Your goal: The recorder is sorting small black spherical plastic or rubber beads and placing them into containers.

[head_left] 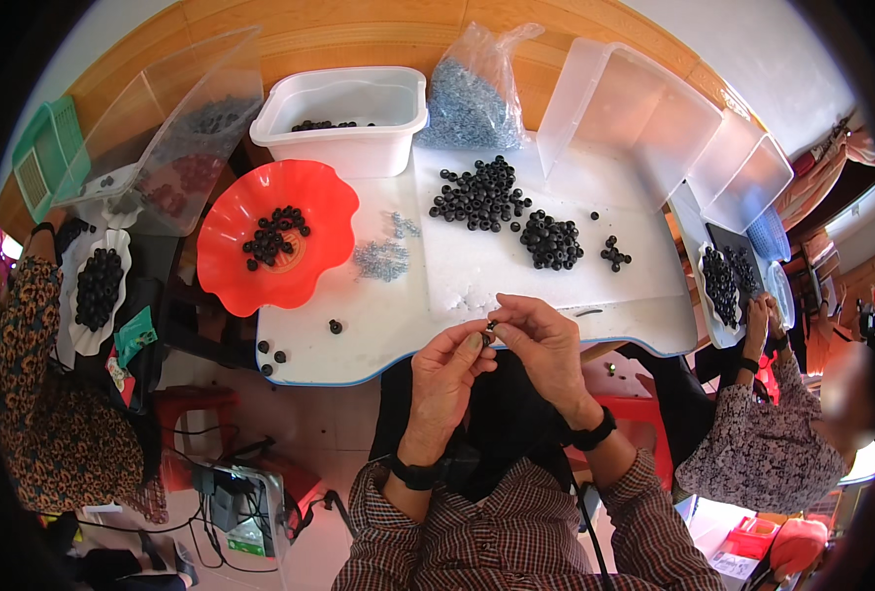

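My left hand point(444, 372) and my right hand point(544, 353) meet over the table's front edge, fingertips pinched together. Between them is a small dark round piece point(488, 335), mostly covered by the fingers; it resembles the black parts on the table. Beyond my hands, piles of small round black parts with holes point(553, 242) lie on a white sheet point(615, 276). To the left, a red wavy-edged bowl point(226, 251) holds more black parts. Beside it, small clear bluish pieces point(380, 261) are heaped on the white tabletop point(378, 340).
A white tub point(344, 148) with black parts and a plastic bag of bluish pieces point(467, 103) stand at the back. Clear plastic bins point(644, 113) lean at the right. A person point(768, 414) works at the right; another person's patterned sleeve point(29, 315) shows at the left.
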Demonstrator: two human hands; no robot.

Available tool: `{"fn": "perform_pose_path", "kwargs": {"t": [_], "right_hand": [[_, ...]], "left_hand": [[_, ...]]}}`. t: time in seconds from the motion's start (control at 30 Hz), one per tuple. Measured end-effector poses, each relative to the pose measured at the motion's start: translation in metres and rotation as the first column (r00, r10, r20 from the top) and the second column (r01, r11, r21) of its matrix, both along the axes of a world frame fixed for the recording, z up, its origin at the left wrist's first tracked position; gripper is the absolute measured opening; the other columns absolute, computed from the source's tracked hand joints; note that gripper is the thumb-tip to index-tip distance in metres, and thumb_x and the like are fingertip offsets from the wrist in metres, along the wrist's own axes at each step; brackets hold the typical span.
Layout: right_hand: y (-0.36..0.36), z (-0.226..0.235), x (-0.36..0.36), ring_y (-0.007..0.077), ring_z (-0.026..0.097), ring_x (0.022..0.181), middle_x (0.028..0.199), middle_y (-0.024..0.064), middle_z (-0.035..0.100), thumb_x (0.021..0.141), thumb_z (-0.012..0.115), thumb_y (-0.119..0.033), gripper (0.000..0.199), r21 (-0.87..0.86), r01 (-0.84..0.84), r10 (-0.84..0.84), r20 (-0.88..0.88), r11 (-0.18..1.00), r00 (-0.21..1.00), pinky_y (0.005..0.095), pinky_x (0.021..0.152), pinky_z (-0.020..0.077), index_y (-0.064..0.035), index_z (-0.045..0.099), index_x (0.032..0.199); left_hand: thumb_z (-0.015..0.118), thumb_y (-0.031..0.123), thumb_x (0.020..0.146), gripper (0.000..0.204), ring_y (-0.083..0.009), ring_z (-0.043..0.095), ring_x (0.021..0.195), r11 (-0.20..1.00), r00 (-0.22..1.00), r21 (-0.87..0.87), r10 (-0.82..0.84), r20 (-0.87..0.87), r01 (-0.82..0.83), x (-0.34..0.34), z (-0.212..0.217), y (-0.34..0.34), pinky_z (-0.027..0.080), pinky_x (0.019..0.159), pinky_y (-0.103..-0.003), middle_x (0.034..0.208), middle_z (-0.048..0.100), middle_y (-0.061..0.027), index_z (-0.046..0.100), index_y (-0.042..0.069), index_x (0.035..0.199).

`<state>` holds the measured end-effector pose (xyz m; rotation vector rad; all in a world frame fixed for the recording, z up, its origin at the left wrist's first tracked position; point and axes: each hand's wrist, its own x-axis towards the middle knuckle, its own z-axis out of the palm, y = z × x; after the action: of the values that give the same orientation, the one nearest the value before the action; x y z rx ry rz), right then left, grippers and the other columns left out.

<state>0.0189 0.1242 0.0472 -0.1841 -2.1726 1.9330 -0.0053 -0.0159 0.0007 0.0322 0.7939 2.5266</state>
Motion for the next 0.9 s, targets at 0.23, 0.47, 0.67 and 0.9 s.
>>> {"fn": "perform_pose_path", "kwargs": {"t": [0.23,0.47,0.67,0.9], "right_hand": [[-0.004,0.000,0.005,0.0100,0.065,0.086,0.098,0.0058,0.070,0.086,0.065,0.002,0.032,0.046,0.015,-0.015,-0.001,0.999,1.000,0.0247,0.077,0.0531,-0.0034,0.061,0.118],[-0.012,0.003,0.004,0.0100,0.065,0.085,0.096,0.0050,0.070,0.085,0.067,0.000,0.032,0.070,0.011,-0.009,-0.034,0.998,0.999,0.0250,0.077,0.0531,-0.0042,0.062,0.117],[-0.016,0.006,0.006,0.0109,0.065,0.084,0.096,0.0057,0.071,0.084,0.067,0.001,0.033,0.089,0.006,-0.004,-0.024,0.996,1.000,0.0260,0.077,0.0534,-0.0046,0.062,0.116],[-0.013,0.002,0.007,0.0124,0.066,0.084,0.097,0.0065,0.070,0.083,0.066,0.004,0.034,0.166,0.004,0.007,-0.065,0.986,0.998,0.0262,0.077,0.0532,-0.0042,0.062,0.116]], "left_hand": [[0.057,0.007,0.095,0.023,-0.0131,0.065,0.081,0.993,0.994,0.117,-0.015,0.110,0.002,-0.003,-0.003,-0.002,0.056,0.072,-0.025,0.096,0.066,-0.0089,0.061,-0.005,0.114],[0.057,0.008,0.095,0.022,-0.0131,0.065,0.080,0.992,0.990,0.122,0.003,0.142,-0.021,-0.001,0.002,-0.003,0.056,0.071,-0.024,0.095,0.066,-0.0089,0.061,-0.005,0.113],[0.056,0.008,0.096,0.021,-0.0129,0.063,0.081,0.992,0.992,0.124,0.007,0.124,-0.022,0.000,0.000,-0.005,0.054,0.072,-0.023,0.099,0.066,-0.0086,0.062,-0.003,0.112],[0.057,0.009,0.096,0.021,-0.0128,0.063,0.080,0.993,0.993,0.110,0.025,0.114,-0.038,0.002,-0.003,-0.002,0.054,0.071,-0.024,0.098,0.066,-0.0081,0.062,-0.003,0.112]]}}
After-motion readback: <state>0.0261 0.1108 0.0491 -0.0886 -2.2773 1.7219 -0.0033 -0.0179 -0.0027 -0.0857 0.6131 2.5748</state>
